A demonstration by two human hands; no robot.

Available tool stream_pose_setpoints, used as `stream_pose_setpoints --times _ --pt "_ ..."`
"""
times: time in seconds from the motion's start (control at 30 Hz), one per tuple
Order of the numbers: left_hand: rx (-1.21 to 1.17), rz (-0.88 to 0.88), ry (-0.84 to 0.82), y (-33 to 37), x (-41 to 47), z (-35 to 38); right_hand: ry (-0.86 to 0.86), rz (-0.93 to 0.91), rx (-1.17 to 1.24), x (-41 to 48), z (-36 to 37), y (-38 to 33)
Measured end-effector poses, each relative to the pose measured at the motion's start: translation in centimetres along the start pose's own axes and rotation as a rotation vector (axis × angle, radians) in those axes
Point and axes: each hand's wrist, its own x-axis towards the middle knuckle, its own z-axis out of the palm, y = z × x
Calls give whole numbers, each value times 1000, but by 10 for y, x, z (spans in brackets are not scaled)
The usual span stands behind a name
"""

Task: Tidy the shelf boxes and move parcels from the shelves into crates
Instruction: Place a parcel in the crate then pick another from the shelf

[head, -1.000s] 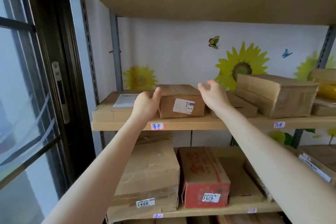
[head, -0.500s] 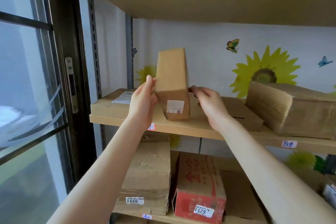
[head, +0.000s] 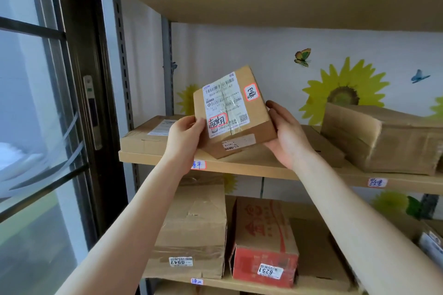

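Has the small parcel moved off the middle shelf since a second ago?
Yes. The small parcel has risen off the middle shelf, held tilted by the left hand and right hand.

Brown box [head: 191,230] 0947; red box [head: 263,237] 6251

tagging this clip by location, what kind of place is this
Probably a parcel pickup point: shelf with handwritten edge tag, brown box stickered 0947, red box stickered 6251, parcel bearing a shipping label.

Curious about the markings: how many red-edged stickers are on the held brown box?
2. One red-edged sticker sits near the top right corner of the brown cardboard box, beside the white shipping label; the other sticker overlaps that label's lower left. Hidden faces may carry more.
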Motion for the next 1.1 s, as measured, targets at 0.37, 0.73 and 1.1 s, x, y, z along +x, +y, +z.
stream_pose_setpoints --times 0.37,0.73,1.1 --pt "-169 19 -288 3 -12 44 245 -166 -323 -66 -21 -29" --pt "-196 -169 -789 -73 -185 266 874 -242 -202 -268 -233 -88" --pt "-105 -617 -1400 -161 -458 478 1510 -156 -227 -523 -446 -139"
